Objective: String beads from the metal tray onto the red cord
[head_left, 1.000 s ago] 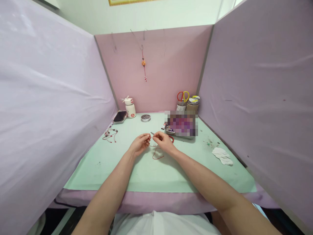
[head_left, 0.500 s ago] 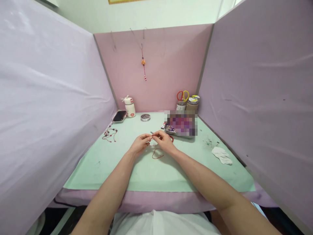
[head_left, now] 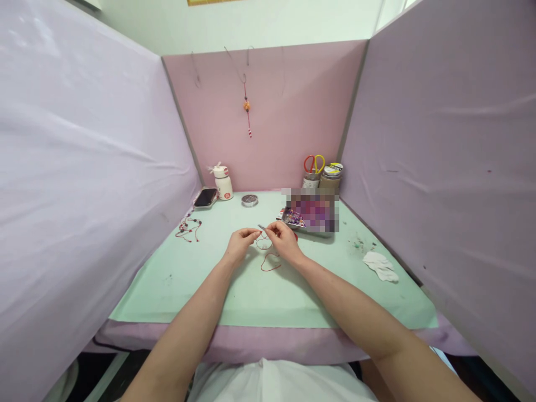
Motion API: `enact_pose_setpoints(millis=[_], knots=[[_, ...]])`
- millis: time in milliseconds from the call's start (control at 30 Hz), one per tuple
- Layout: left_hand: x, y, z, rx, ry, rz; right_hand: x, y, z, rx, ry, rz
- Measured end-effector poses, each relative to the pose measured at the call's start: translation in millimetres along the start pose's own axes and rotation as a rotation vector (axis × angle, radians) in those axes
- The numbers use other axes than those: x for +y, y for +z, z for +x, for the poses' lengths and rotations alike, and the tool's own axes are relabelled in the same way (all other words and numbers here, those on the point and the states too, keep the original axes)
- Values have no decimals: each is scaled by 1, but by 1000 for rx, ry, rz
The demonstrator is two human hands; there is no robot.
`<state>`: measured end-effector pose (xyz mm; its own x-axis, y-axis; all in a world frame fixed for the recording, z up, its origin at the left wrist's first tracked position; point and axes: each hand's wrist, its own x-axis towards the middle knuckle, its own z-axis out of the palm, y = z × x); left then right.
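Near the middle of the green mat, my left hand [head_left: 242, 244] is closed in a pinch on a thin red cord [head_left: 270, 270]. My right hand [head_left: 283, 240], also pinched, is just to its right with a small gap between the fingertips. Strands of the cord run between the hands, and a loose loop lies on the mat below them. A grey blade tip of red-handled scissors [head_left: 296, 237] shows between the hands. My right hand hides most of the scissors; I cannot tell whether it grips them or they lie beneath it.
A metal tray [head_left: 322, 234] of beads, partly pixelated, stands behind my right hand. Further back are a phone [head_left: 205, 197], a white bottle [head_left: 223, 184], a round tin [head_left: 249, 200] and scissors in a jar [head_left: 311, 180]. Beaded cords [head_left: 189, 228] lie left, a white cloth [head_left: 380, 266] right.
My hands have drawn slightly apart, opening a gap between the fingertips. More of the red cord and the grey blade tip shows between them.
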<state>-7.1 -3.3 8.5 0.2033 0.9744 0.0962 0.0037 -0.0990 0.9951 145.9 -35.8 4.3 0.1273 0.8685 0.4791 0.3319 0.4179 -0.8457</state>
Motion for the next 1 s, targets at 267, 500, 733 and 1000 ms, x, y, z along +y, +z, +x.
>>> enact_pose_setpoints(millis=[267,500,733,1000], knots=[[-2,-2,4,51,2,1,-6,0,-2,126,-3,0],[0,-4,0,-55,-91,-1,6,-3,6,27,101,118],[-1,-3,0,-68,-36,25,6,-1,5,-77,107,187],[5,-3,-3,-58,13,103,12,4,3,-257,187,224]])
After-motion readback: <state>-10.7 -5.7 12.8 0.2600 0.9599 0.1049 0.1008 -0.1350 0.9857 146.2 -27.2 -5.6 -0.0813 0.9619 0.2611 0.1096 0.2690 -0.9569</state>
